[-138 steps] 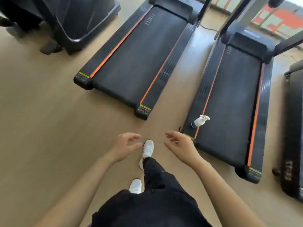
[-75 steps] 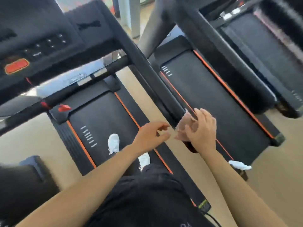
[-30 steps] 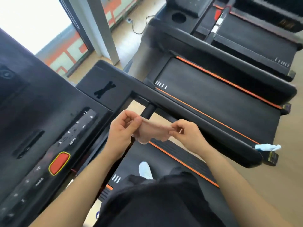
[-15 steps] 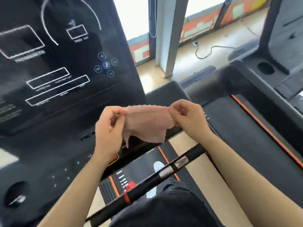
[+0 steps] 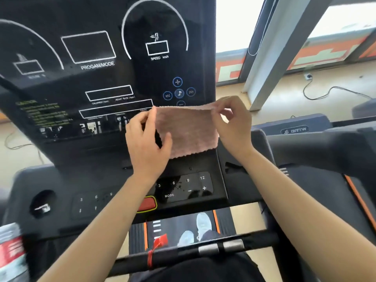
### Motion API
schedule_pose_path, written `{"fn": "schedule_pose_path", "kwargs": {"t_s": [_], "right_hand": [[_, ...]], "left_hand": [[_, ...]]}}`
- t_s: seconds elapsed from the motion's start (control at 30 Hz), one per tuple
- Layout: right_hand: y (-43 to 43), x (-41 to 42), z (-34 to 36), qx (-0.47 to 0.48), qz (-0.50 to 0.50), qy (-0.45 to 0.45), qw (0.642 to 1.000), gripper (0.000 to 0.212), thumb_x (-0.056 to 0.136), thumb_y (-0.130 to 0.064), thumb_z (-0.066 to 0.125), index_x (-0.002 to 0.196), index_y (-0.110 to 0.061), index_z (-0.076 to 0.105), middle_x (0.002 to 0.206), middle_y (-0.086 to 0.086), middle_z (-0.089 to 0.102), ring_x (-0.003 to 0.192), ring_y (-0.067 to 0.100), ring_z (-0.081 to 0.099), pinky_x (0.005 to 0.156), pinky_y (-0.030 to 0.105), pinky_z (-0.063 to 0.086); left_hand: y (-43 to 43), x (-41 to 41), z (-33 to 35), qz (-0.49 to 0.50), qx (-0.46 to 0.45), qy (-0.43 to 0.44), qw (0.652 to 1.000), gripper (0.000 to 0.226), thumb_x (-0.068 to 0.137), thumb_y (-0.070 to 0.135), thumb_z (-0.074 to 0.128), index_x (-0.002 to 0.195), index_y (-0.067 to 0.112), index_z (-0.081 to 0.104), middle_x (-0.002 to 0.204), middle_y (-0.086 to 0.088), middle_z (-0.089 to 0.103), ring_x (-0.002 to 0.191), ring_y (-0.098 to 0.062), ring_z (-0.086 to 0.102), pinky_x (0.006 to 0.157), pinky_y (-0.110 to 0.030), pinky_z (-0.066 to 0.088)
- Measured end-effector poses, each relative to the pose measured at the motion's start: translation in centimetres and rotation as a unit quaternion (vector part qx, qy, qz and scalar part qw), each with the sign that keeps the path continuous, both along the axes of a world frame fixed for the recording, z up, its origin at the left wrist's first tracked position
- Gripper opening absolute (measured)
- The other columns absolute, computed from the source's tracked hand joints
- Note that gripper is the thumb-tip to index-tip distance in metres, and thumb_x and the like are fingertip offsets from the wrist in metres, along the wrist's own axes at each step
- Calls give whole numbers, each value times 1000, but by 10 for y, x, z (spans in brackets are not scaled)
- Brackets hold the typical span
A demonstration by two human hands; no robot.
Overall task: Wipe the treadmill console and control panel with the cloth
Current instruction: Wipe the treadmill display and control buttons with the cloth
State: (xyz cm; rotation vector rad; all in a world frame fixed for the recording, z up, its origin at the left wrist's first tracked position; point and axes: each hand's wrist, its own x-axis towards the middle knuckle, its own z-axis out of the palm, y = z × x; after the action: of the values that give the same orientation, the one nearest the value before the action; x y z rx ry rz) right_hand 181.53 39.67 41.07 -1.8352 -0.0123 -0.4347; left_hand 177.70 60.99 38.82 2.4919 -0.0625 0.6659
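A small pink cloth (image 5: 187, 131) is stretched flat between both hands in front of the black treadmill console (image 5: 91, 78). My left hand (image 5: 146, 139) pinches its left edge, thumb over the front. My right hand (image 5: 234, 123) pinches the top right corner. The cloth hangs just before the console's lower right part, below the round blue music buttons (image 5: 179, 92); whether it touches the screen is unclear. Below lies the control panel (image 5: 183, 188) with number keys, MODE and a red stop button (image 5: 147, 203), partly behind my left forearm.
A black handlebar (image 5: 203, 249) with silver pulse sensors and a red safety cord (image 5: 156, 247) crosses near my waist. A cup holder (image 5: 41, 204) sits at the panel's left, a can or bottle (image 5: 10, 251) at the far left. Another treadmill (image 5: 325, 159) stands right; windows behind.
I walked onto the treadmill, took the pink cloth from the right handrail and unfolded it. In the last half second both hands raised the spread cloth toward the console face.
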Motion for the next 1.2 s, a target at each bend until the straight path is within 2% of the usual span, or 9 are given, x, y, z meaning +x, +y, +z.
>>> {"fn": "schedule_pose_path", "kwargs": {"t_s": [0.1, 0.17, 0.33, 0.53, 0.63, 0.77, 0.93, 1.07, 1.2], "right_hand": [[-3, 11, -26, -72, 12, -39, 997, 12, 82, 2, 70, 89, -7, 70, 93, 5, 63, 86, 17, 62, 81, 26, 54], [-5, 17, -37, -119, 32, -58, 991, 20, 81, 0, 74, 99, -8, 75, 96, 8, 62, 88, 16, 59, 83, 21, 49], [-12, 32, -53, -162, 35, -119, 979, 22, 85, -2, 74, 105, -9, 79, 95, 10, 57, 86, 20, 57, 76, 29, 54], [-16, 38, -53, -152, 34, -123, 980, 14, 84, -2, 77, 95, -8, 80, 86, 4, 58, 75, 12, 55, 70, 19, 50], [-19, 41, -49, -153, 45, -114, 981, 13, 81, 0, 79, 92, -8, 80, 84, 6, 60, 72, 18, 58, 70, 18, 50], [-24, 40, -42, -121, 66, -84, 987, 11, 83, -4, 80, 93, -8, 79, 90, 5, 62, 77, 11, 60, 73, 14, 49], [-33, 40, -30, -32, 77, -57, 995, 19, 89, -12, 76, 105, -23, 75, 105, -9, 65, 94, 11, 67, 75, 22, 58], [-30, 45, -16, 11, 102, 13, 995, 25, 97, -24, 67, 121, -32, 67, 116, -18, 68, 104, -2, 67, 82, 16, 58], [-25, 39, -13, 70, 124, 34, 989, 29, 97, -23, 67, 119, -41, 61, 118, -17, 67, 103, -9, 64, 78, 8, 53]], "left_hand": [[-5, 5, -23, 37, 104, 28, 993, 78, 90, 32, 68, 157, 10, 37, 145, -15, 41, 130, -33, 40, 109, -42, 33], [-5, 6, -33, 48, 150, 27, 987, 83, 90, 37, 66, 160, 9, 30, 149, -12, 31, 133, -33, 36, 109, -47, 33], [-5, 9, -40, 76, 170, 0, 983, 82, 89, 39, 67, 158, 8, 36, 152, -13, 26, 135, -33, 33, 110, -48, 33], [-21, 0, -45, -157, 227, -157, 948, 57, 87, 22, 72, 142, 10, 61, 157, -17, 46, 143, -36, 43, 113, -54, 43], [-32, 22, -46, -224, 324, -92, 915, 63, 99, 41, 60, 156, 19, 43, 167, -10, 29, 155, -35, 27, 125, -60, 25], [-34, 49, -49, -194, 418, -39, 886, 76, 102, 65, 40, 165, 27, 19, 172, -6, 5, 159, -35, 10, 129, -54, -3], [-35, 59, -46, -130, 420, -53, 897, 79, 100, 73, 32, 165, 34, 8, 173, 1, -2, 160, -31, 2, 128, -51, -12], [-35, 74, -29, -90, 382, -53, 918, 82, 97, 77, 32, 163, 36, 7, 171, 2, -10, 159, -28, -18, 127, -54, -13], [-35, 98, 7, -51, 349, -87, 932, 86, 94, 80, 37, 163, 36, 10, 170, -2, -9, 158, -40, 1, 126, -59, -11]]}}
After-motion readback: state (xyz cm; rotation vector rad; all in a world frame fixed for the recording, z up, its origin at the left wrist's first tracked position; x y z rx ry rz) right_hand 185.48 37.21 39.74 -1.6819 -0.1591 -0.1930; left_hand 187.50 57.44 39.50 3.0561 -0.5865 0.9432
